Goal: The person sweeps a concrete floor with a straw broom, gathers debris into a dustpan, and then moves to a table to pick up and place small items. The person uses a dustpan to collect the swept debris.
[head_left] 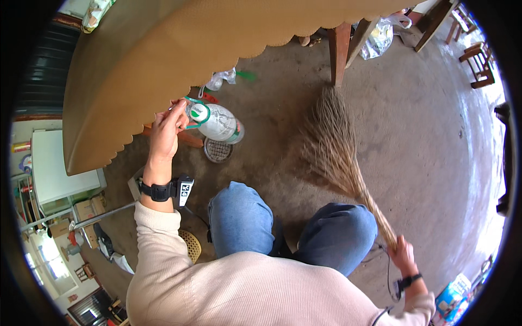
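Note:
My left hand (169, 126) holds a large clear plastic bottle (220, 123) by its green handle, beside the scalloped edge of the brown tablecloth (163, 61). The bottle leans out to the right, over part of a round dark gridded dish (219, 150) on the floor. At lower right, my right hand (401, 252) grips the handle of a twig broom (338, 142). The broom's bristles spread over the concrete floor, their tip close to the foot of a reddish wooden table leg (339, 53).
Beneath the table edge lie a crumpled plastic bag (222, 79) and a green item (246, 75). Another filled plastic bag (377, 40) stands beyond the table leg. Wooden stools (479, 65) are at upper right. A yellow perforated basket (190, 245) sits by my left knee.

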{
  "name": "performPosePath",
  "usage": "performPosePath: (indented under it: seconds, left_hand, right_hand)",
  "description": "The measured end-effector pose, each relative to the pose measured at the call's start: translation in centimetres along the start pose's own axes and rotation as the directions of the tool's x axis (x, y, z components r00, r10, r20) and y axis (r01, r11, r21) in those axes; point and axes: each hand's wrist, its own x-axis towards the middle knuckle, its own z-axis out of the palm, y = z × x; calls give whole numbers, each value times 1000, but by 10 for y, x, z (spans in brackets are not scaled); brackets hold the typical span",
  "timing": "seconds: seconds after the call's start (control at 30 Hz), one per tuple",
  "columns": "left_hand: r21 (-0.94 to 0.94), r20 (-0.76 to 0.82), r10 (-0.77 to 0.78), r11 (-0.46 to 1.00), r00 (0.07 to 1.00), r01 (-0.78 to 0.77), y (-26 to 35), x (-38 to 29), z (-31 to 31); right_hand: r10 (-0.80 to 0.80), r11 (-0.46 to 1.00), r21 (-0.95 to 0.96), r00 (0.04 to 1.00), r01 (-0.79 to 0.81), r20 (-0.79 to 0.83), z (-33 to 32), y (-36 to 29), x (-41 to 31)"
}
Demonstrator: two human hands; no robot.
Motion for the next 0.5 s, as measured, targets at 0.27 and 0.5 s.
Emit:
performPosePath:
  seconds: [0.27,0.5]
  left_hand:
    - [-11,33,73,997,997,-72,-4,25,21]
    - [-47,36,148,988,988,-147,-6,27,40]
  right_hand:
    - [-82,996,18,994,84,-68,-23,-39,25]
    - [-105,989,84,981,120,-163,-4,-97,134]
